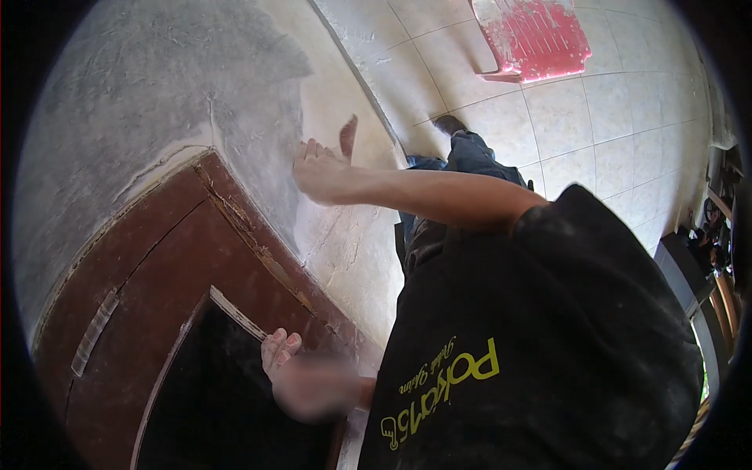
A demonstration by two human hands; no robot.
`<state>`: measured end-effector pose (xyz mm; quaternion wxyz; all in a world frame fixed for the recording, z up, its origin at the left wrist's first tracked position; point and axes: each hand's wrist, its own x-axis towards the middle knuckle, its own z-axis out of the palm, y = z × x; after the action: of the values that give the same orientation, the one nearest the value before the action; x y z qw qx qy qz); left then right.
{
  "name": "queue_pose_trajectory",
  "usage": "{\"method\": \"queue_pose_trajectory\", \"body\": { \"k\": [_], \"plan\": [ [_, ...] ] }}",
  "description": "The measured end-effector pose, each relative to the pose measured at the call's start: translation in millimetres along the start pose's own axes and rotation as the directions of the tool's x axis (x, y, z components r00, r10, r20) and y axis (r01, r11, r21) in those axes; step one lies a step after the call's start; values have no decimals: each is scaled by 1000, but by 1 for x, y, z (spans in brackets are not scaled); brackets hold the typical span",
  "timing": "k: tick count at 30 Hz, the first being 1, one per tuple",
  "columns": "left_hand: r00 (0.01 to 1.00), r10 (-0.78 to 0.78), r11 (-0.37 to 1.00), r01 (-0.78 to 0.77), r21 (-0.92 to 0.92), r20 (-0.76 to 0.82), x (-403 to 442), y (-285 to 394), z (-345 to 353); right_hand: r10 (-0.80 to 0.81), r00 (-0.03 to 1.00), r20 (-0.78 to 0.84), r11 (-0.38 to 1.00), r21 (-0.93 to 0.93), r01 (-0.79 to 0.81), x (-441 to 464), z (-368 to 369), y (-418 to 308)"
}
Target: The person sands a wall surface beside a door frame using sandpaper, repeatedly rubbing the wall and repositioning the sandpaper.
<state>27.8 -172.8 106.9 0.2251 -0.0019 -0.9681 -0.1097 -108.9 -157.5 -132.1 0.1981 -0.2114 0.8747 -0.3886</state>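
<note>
Plastered wall (196, 70) borders a brown wooden frame (258, 251); 1 spattered pink object (540, 47) lies on floor tiles (556, 117). Right hand (323, 171), fingers partly bent, is at the wall, hold unclear; left hand (309, 384), fingers curled by the frame, is blurred; a black shirt (548, 329) hides its arm.

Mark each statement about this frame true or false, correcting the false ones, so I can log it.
1. The black shirt bears yellow lettering. True.
2. The floor is wooden boards. False: it is pale tiles.
3. The ribbed pink-red object has whitish smears on it. True.
4. The brown woodwork is free of cracks. False: it is visibly cracked.
5. Both hands, upper and lower in the picture, wear gloves. False: both are bare.
6. The lower hand's fingertips are near the black area's edge. True.
</note>
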Motion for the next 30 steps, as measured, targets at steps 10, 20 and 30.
{"method": "queue_pose_trajectory", "body": {
  "k": [10,20,30],
  "plan": [
    [1000,0,999,0,-49,-2,-2,-3,2,-151,952,267,989,30,148,-5,-58,-20],
    [999,-44,997,44,-61,5,0,1,-4,-275,933,233,956,-40,292,-17,-21,-9],
    [997,-66,997,64,-37,-37,1,4,5,-338,936,97,904,-244,352,-21,-13,5]
  ]
}}
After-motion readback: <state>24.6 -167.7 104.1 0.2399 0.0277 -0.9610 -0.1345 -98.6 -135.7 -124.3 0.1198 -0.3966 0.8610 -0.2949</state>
